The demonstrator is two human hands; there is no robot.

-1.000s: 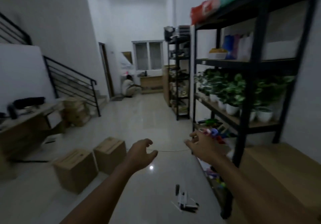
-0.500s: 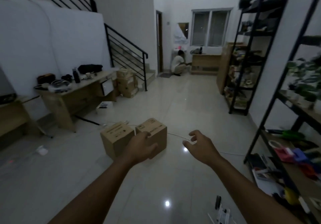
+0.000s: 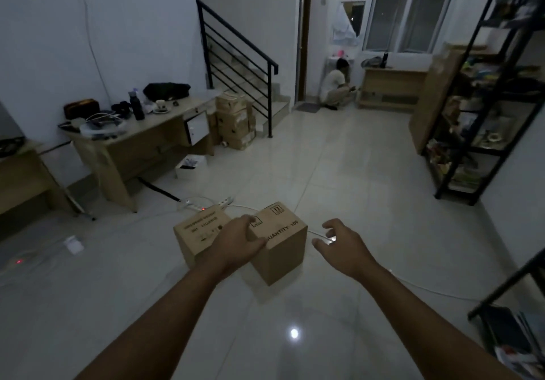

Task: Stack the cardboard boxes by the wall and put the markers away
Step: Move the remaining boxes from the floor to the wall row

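Two small cardboard boxes stand side by side on the tiled floor ahead of me. The right box (image 3: 280,250) is printed "QUANTITY 100"; the left box (image 3: 196,232) sits just behind and left of it. My left hand (image 3: 236,245) reaches out in front of the gap between them, fingers loosely bent, holding nothing. My right hand (image 3: 342,244) hovers to the right of the right box, fingers spread and apart from it. No markers are in view.
A white cable (image 3: 421,286) and a power strip (image 3: 206,204) lie on the floor by the boxes. A wooden desk (image 3: 132,140) and stacked cartons (image 3: 234,123) stand at the left wall near the stairs. Black shelving (image 3: 483,120) lines the right. A person (image 3: 334,84) crouches far back.
My view has turned left, away from the shelves and the markers on the floor, and moved closer to the two boxes. Both hands now reach toward the boxes.
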